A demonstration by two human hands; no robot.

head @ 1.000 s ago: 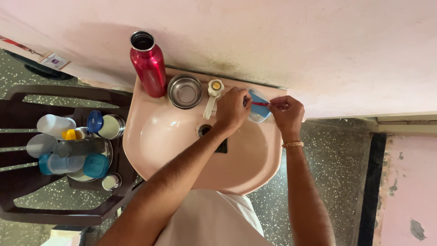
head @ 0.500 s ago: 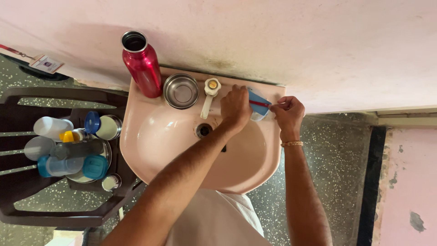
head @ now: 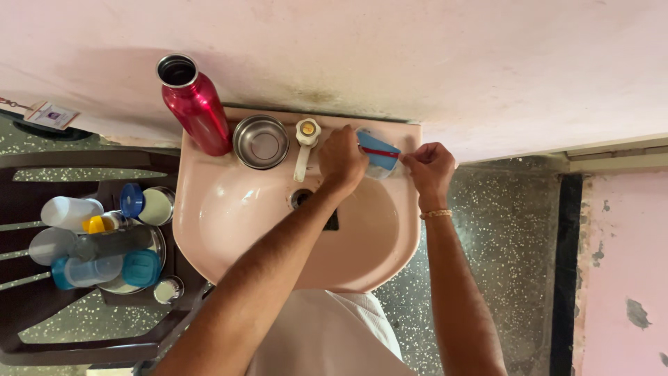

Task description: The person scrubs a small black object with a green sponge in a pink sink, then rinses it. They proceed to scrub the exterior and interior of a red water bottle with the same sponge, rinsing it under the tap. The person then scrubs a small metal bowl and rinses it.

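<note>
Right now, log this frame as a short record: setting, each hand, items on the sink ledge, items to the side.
setting: pink washbasin against a pink wall, seen from above
left hand: gripping a blue container at the basin's back edge
right hand: pinching a thin red strip that lies across the container
sink ledge: open red metal bottle, steel bowl, white tap
side: dark plastic chair holding a steel plate with bottles and lids
</note>
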